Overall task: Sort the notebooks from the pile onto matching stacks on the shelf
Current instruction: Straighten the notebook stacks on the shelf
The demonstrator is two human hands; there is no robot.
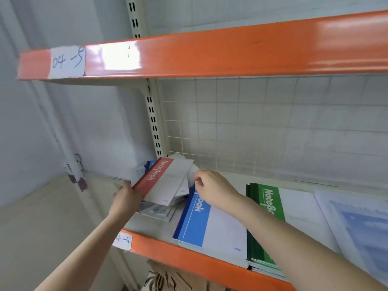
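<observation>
While sorting goes on, everything placed here against the blue notebook stack (212, 223).

Largest first: shelf (205, 262), orange-edged, carrying that blue stack near its front lip, covers flat and squared, presumably so that like can land on like. Above it, upper shelf beam (210, 53), also orange, with a handwritten paper label (67, 62) far to the left. Behind it, wire grid back panel (273, 127).

Just right of the blue stack, green notebook stack (265, 227), edges touching or nearly so. Beyond the green one, further right, a pale printed stack (357, 223), cover design too blurred to read.

Left of and behind the blue stack, unsorted pile (159, 210), loose and fanned, leaning every way. Topmost, red notebook (165, 183), tilted up off the pile, likely being lifted clear so its colour can be matched; no red stack visible anywhere beside the blue one.

Left hand (126, 198), left of the blue stack, fingers curled round the red notebook's spine edge, propping it. Right hand (212, 190), over the blue stack's far end, fingertips pinching the corner of a white sheet or cover in the pile, seemingly to part the layers.
</observation>
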